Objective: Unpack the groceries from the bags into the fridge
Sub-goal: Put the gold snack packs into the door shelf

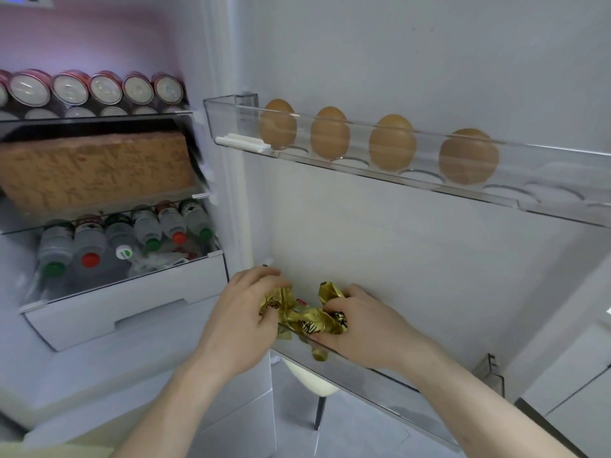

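A crumpled gold foil packet (305,317) with dark print lies at the left end of the lower door shelf (380,375) of the open fridge. My left hand (244,305) grips its left side, fingers curled over the foil. My right hand (357,322) pinches the right side, thumb under the packet near the shelf's front rail. Both forearms reach in from below. Part of the packet is hidden under my fingers.
The upper clear door shelf (238,110) holds several brown eggs (330,133). In the fridge body at left are cans (102,89), a brown block (96,166) and a drawer (132,305) of bottles (89,249). A white stool (314,381) shows below the door.
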`<state>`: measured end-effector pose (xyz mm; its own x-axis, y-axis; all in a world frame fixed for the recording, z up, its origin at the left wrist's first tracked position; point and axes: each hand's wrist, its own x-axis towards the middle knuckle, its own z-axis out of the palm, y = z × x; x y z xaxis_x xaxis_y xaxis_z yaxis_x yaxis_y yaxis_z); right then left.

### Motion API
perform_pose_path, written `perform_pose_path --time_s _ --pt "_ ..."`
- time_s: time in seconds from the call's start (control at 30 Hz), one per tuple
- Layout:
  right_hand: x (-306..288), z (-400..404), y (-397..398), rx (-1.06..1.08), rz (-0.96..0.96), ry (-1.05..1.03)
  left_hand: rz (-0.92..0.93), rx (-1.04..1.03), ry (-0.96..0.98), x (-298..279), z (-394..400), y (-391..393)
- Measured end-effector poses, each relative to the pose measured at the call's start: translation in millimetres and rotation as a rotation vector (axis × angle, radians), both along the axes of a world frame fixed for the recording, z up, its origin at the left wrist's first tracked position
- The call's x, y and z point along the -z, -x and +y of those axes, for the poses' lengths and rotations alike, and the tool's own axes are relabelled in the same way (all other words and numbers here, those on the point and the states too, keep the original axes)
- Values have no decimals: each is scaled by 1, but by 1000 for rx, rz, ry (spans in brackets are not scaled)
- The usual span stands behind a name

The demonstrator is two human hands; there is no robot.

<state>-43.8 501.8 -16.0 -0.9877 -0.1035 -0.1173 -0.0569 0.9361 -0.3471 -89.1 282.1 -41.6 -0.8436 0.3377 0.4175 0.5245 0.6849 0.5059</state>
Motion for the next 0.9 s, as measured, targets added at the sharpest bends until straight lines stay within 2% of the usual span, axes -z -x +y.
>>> perform_pose_path --time_s 0.1,0.3,0.47,0.63,0.9 --pt "3 2 -1 0 29 55 4 7 -70 13 -1 -9" --pt "6 28 -16 1 131 193 34 12 -76 34 -7 -9" --pt "13 32 -26 -30 60 232 84 -16 -98 38 2 -10" --pt "28 27 -26 53 78 396 81 -20 -80 36 3 -12" --pt "32 26 -37 119 296 388 80 -2 -90 39 2 -10"
